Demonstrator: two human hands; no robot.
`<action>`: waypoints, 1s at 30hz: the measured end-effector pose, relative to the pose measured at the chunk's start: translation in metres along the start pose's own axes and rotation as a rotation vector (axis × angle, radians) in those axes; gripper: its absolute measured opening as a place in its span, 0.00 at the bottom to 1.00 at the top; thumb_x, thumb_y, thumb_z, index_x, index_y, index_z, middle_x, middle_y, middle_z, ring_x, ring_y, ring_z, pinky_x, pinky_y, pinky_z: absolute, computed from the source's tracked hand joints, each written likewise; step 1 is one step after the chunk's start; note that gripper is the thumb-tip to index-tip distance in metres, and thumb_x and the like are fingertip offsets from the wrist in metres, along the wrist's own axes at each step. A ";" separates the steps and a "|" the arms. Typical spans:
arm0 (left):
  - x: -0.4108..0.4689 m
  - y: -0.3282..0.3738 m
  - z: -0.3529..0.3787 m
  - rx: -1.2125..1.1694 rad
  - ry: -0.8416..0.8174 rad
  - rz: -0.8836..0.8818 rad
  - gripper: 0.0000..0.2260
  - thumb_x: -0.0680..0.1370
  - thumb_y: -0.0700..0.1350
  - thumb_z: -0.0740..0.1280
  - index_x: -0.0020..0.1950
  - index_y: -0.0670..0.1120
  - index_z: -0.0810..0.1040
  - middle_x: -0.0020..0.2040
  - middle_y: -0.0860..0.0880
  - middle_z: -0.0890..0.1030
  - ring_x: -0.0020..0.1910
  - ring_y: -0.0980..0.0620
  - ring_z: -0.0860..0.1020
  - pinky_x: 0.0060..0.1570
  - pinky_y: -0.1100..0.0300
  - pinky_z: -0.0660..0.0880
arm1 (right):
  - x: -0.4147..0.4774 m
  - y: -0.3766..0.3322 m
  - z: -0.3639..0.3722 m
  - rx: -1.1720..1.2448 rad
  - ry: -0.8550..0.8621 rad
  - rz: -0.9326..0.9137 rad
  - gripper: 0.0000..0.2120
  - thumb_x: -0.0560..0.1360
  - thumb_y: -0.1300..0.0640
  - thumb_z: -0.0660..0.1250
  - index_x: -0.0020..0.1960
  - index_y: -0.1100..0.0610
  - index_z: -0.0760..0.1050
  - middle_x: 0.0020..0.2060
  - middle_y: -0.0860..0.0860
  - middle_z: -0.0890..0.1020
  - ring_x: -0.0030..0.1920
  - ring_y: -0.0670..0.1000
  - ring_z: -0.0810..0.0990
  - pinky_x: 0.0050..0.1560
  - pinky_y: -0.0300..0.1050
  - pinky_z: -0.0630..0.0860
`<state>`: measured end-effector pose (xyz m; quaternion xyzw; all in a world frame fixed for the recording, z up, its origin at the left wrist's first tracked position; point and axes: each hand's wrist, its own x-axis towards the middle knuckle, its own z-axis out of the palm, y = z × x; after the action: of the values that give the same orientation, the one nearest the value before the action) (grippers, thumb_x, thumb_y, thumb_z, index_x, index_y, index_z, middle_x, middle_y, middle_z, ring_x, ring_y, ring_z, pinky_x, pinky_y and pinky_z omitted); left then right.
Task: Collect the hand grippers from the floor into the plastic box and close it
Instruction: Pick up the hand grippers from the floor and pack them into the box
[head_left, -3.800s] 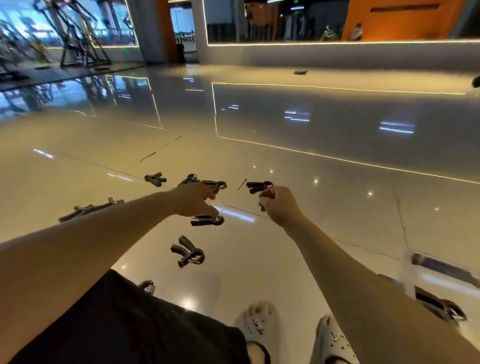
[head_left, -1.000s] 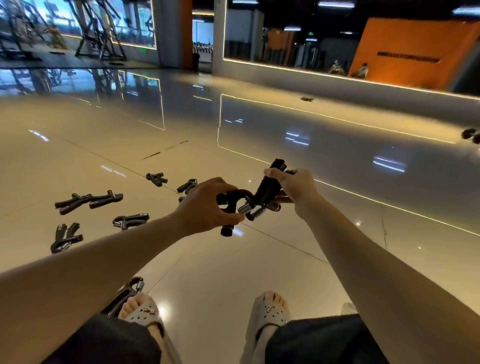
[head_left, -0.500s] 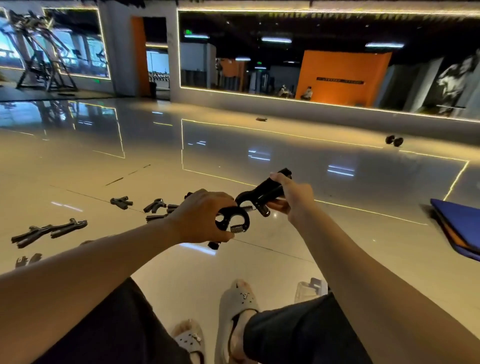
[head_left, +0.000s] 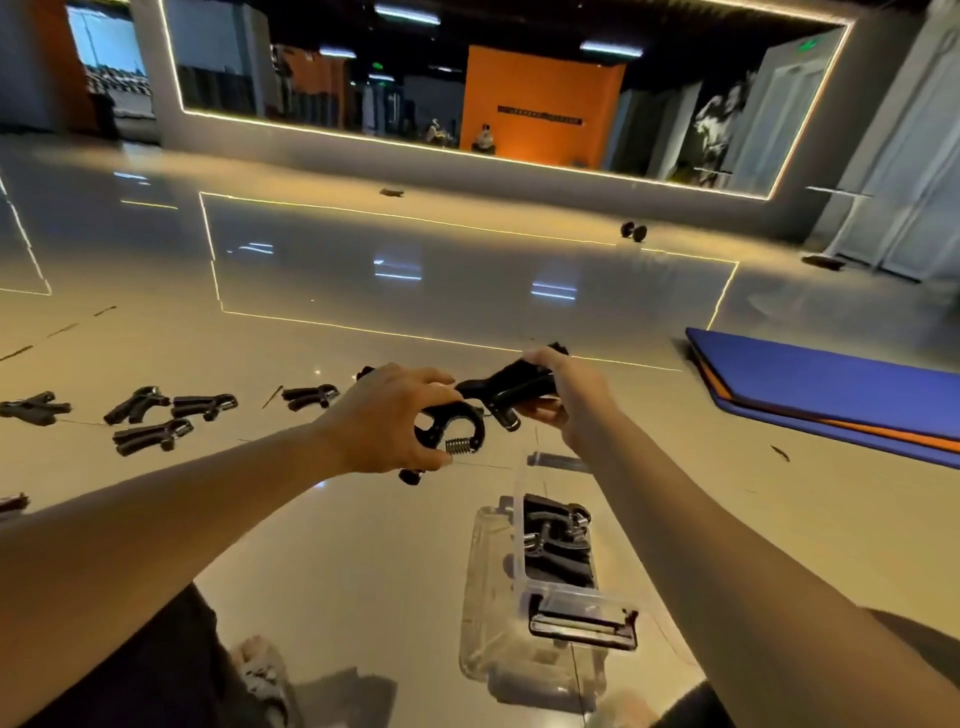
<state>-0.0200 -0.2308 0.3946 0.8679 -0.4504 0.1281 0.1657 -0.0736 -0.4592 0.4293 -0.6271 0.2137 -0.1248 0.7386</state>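
Over the glossy gym floor (head_left: 363, 545), my left hand (head_left: 387, 423) curls round one hand gripper (head_left: 454, 434) at its spring end. My right hand (head_left: 569, 402) clasps a second gripper (head_left: 511, 384) by its handles. The open plastic box (head_left: 519, 545) sits just below, partly filled. Done well, I judge, each goes in flat and handles aligned with those already packed, so the box can close. More loose grippers (head_left: 150, 434) lie to my left.
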 end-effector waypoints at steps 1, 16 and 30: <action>0.010 0.005 0.007 0.005 -0.010 0.025 0.30 0.70 0.64 0.72 0.69 0.53 0.77 0.68 0.53 0.77 0.61 0.52 0.75 0.64 0.52 0.70 | 0.004 0.002 -0.013 -0.013 0.032 -0.005 0.19 0.75 0.57 0.75 0.61 0.61 0.73 0.52 0.60 0.83 0.48 0.60 0.86 0.46 0.50 0.85; 0.131 0.028 0.169 -0.063 -0.323 0.061 0.24 0.70 0.63 0.74 0.63 0.55 0.79 0.52 0.59 0.77 0.51 0.58 0.75 0.53 0.55 0.78 | 0.088 0.103 -0.169 -0.342 0.159 0.162 0.18 0.70 0.52 0.78 0.52 0.59 0.74 0.45 0.56 0.81 0.46 0.52 0.79 0.45 0.46 0.76; 0.143 0.019 0.231 -0.262 -0.305 -0.211 0.28 0.68 0.66 0.73 0.64 0.56 0.79 0.49 0.59 0.79 0.50 0.57 0.76 0.53 0.53 0.78 | 0.157 0.126 -0.192 -0.372 0.091 0.200 0.13 0.74 0.53 0.73 0.50 0.61 0.76 0.46 0.58 0.80 0.44 0.53 0.78 0.45 0.47 0.78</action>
<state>0.0614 -0.4398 0.2404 0.8906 -0.3896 -0.0822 0.2196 -0.0371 -0.6745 0.2579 -0.7220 0.3270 -0.0376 0.6086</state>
